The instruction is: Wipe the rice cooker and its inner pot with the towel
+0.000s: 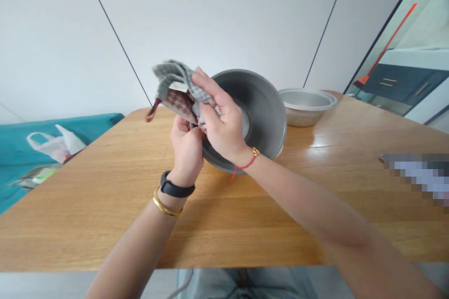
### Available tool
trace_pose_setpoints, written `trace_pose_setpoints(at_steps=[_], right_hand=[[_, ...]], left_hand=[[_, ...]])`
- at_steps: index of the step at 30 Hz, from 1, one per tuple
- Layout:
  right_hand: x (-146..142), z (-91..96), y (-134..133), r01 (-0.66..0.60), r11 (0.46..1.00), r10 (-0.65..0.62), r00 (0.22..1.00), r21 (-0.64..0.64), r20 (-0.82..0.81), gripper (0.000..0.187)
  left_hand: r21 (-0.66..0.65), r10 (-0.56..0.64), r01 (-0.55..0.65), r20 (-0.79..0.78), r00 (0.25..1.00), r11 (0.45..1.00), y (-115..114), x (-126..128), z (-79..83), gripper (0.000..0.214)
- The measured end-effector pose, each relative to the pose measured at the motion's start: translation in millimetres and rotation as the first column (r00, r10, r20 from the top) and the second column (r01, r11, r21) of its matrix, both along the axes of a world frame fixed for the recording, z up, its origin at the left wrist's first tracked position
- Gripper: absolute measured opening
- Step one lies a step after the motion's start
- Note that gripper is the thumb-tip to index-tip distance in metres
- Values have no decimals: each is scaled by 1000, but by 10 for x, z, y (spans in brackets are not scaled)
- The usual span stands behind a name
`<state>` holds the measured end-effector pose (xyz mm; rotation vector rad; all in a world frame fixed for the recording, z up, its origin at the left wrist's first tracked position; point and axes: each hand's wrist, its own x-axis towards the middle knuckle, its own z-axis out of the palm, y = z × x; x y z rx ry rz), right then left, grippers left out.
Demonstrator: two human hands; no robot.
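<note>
A dark grey round basin [268,107] is tilted on its side above the wooden table, its hollow turned toward me. My left hand [187,147] grips the basin's left rim, fingers partly hidden behind the cloth. A folded cloth [178,86], grey checked with a dark red patterned part and a hanging loop, is bunched in my right hand [224,124]. That hand is closed round the cloth and presses it near the basin's left rim; whether cloth and rim touch is hidden by the fingers.
Right of the basin stands a lighter metallic bowl [307,107] on the wooden table [287,215]. A pixelated item [417,173] lies at the right edge. On the left, a white plastic bag [58,145] rests on a teal seat [101,126]. A white wall rises behind the table.
</note>
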<state>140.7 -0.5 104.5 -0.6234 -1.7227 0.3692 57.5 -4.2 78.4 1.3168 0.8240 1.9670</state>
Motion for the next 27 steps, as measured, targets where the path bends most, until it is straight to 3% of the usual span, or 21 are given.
trace_pose_setpoints(at_steps=[1,3,7,8,10,12,13,15,19,22,27], right_hand=[[36,36,9,26,991,-34,998,132,60,53],[185,82,43,84,924,-133,985,373,108,50],[669,54,133,341,798,-425,903,497,64,45],[770,21,165,347,787,-463,879,510,118,45],[883,-73,242,188,825,-424,829,532,364,43],[867,-196,309,-41,891,-292,710,452,640,42],[824,-261,328,-98,918,-237,642,384,729,45],[715,-384,323,-81,955,-191,568,285,800,55],[616,-515,206,39,988,-145,553,148,820,67],[665,-461,192,-64,984,-104,552,167,828,54],[682,-226,464,-162,879,-326,481,448,814,39]], left_hand=[[-4,-3,3,-1,1000,1000,4,-13,-8,34],[5,-25,25,-6,1000,1000,7,-44,-10,36],[11,-45,45,-30,999,999,7,-104,17,59],[3,-46,46,-31,998,999,10,-109,23,63],[-11,-43,42,-24,999,999,15,-99,28,66],[-15,-41,41,-16,999,999,15,-68,28,68],[-11,-42,42,-18,999,999,12,-49,28,68],[8,-53,53,-37,998,999,3,-18,26,68],[27,-30,31,-35,999,999,13,-25,12,64],[10,8,-8,-3,1000,1000,39,-48,-10,67],[10,-24,24,21,999,1000,3,7,-13,77]])
